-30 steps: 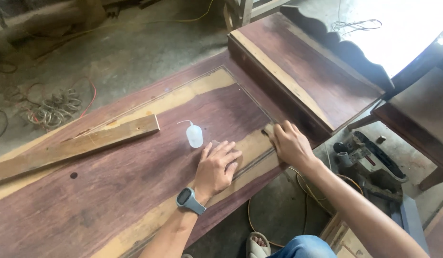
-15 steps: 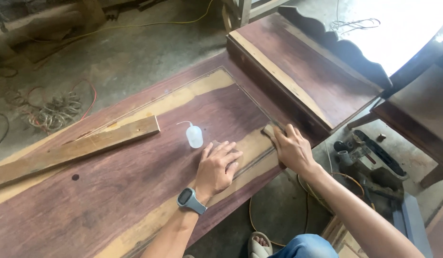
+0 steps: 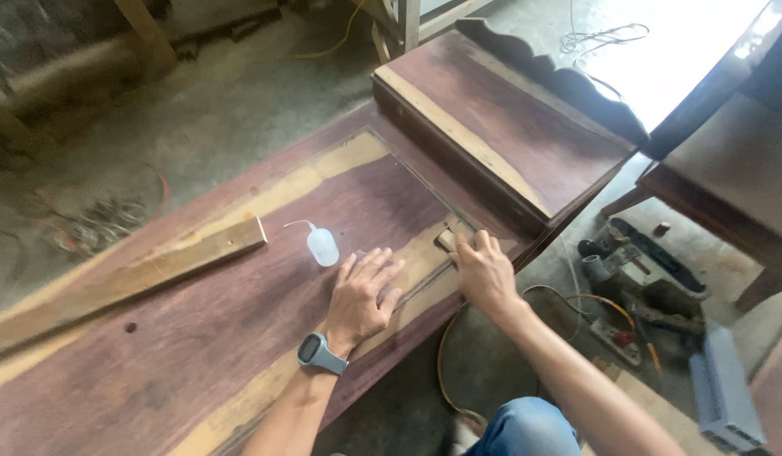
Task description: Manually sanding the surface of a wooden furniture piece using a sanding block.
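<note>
My right hand [image 3: 485, 272] grips a small wood block [image 3: 448, 237] at the panel [image 3: 197, 338] groove near the edge. My left hand [image 3: 361, 295] lies flat, fingers spread; squeeze bottle [image 3: 322, 246] just beyond it.

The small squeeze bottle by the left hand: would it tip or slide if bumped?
The squeeze bottle looks translucent, thin-walled plastic, so probably light and easily shoved. It lies near the left hand on the smooth wooden panel, so it would likely slide or roll.

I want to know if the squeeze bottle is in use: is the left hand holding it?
No, the left hand lies flat on the wooden panel, while the squeeze bottle stands apart, just beyond its fingertips.
</note>
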